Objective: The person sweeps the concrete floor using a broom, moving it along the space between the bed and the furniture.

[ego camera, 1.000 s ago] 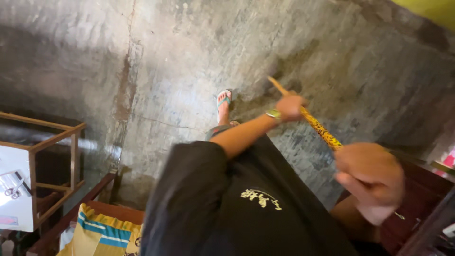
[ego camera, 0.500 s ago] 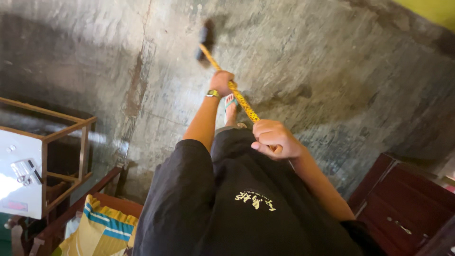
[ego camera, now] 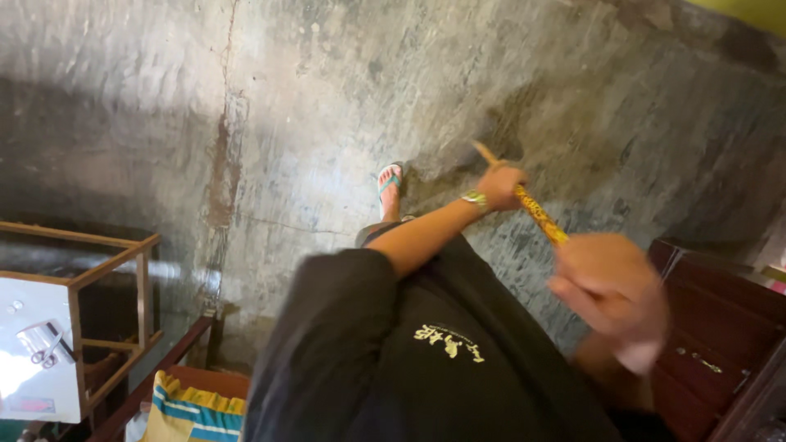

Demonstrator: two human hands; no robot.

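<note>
1 broom handle (ego camera: 536, 213), 2 hands (ego camera: 501, 187)

Stained grey concrete floor (ego camera: 327, 98). Wooden frame table (ego camera: 106, 270) at left, with a white surface (ego camera: 24, 360) carrying scissors (ego camera: 41, 354). Striped cloth (ego camera: 188, 409) below. Dark wooden cabinet (ego camera: 720, 327) at right.

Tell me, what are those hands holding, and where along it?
Both hold a long broom handle, yellow with dark speckles. The left hand grips it lower down, towards the floor; the right hand, blurred, grips its upper end. The broom's head cannot be made out.
</note>
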